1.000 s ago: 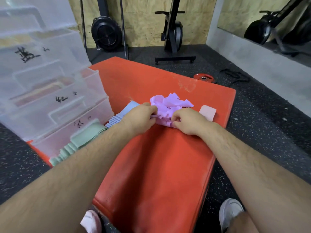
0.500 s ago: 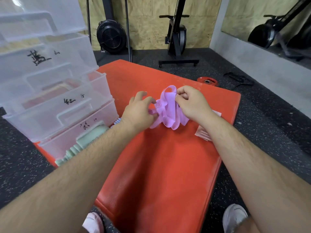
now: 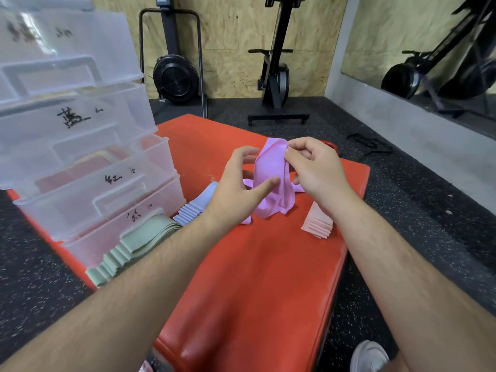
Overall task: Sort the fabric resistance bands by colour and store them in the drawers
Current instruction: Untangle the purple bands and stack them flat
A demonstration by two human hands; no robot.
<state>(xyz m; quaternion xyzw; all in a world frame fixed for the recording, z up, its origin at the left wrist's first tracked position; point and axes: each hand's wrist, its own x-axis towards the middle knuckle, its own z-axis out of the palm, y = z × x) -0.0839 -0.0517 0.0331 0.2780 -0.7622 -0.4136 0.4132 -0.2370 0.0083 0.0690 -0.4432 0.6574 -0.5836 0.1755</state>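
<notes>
My right hand [image 3: 314, 170] pinches the top of a purple fabric band [image 3: 271, 181] and holds it up above the red mat [image 3: 255, 277]. Beside it, my left hand [image 3: 239, 189] is spread open, its index finger touching the hanging purple fabric. More purple bands lie loose under the lifted one. A fanned stack of light blue bands [image 3: 197, 206] lies left of my left hand, a green stack [image 3: 131, 249] lies in front of the drawers, and a pink stack [image 3: 318, 224] sits under my right wrist. The clear plastic drawer unit [image 3: 80, 157] stands at the left.
The drawers carry handwritten labels, and reddish contents show through one of them. Black gym machines [image 3: 276, 84] stand by the plywood wall behind the mat. A red weight plate and a black strap [image 3: 370, 146] lie on the dark floor. My shoe [image 3: 369, 357] is at the bottom right.
The purple band has been lifted higher off the mat by my right hand. My left hand has let go of the purple bundle and opened. The view has tilted up.
</notes>
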